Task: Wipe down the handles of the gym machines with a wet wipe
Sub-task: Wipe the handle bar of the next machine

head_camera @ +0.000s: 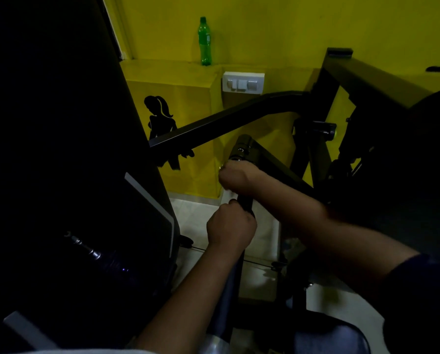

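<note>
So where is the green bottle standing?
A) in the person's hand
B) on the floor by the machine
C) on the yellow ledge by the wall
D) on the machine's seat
C: the green bottle stands upright on the yellow ledge, above the white switch plate, away from both hands.

- Green plastic bottle (205,42), upright on a yellow ledge (168,69).
- White switch plate (243,82) on the yellow wall (277,29), below the ledge.
- Black ponytailed silhouette decal (160,116), left of the switches.
- Pale floor (196,221), possibly tiled; too dim to tell.
</note>
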{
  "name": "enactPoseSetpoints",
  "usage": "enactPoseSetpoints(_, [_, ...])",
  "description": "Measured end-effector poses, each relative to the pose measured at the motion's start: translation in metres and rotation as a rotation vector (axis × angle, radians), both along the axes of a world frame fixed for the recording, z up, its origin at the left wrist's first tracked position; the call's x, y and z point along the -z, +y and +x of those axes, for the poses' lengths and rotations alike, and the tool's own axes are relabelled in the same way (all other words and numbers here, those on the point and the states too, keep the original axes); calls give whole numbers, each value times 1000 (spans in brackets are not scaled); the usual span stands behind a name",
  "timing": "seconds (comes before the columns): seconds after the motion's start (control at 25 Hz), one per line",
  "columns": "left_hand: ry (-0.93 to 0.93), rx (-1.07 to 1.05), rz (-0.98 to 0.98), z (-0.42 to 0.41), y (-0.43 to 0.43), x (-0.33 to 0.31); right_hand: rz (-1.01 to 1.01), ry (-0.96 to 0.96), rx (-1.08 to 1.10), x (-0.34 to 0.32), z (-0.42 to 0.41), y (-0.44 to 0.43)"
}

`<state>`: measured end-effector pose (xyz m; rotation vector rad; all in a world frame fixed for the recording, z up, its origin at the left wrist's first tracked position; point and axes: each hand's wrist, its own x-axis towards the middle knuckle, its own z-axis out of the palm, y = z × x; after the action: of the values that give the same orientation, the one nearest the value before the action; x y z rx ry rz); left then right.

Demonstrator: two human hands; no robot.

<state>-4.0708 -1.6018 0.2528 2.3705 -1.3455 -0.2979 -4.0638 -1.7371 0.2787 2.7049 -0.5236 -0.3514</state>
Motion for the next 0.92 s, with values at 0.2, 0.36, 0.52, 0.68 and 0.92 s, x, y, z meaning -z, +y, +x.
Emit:
enactPoseSetpoints(0.2, [11, -28, -12, -2, -1, -1, -124, -192, 78, 9, -2, -26])
enactPoseSetpoints(0.36, [19, -30, -7, -1, -2, 0, 54, -120, 13, 14, 6, -21])
enactPoseSetpoints(0.52, [40, -34, -5, -1, -2, 0, 194, -156, 115, 4, 16, -12])
enactPoseSetpoints(0.68, [80, -34, 10, 0, 2, 0, 279, -221, 201, 16, 18, -3])
enactPoseSetpoints(0.92, [64, -52, 19, -2, 0, -3, 129, -556, 388, 22, -15, -21])
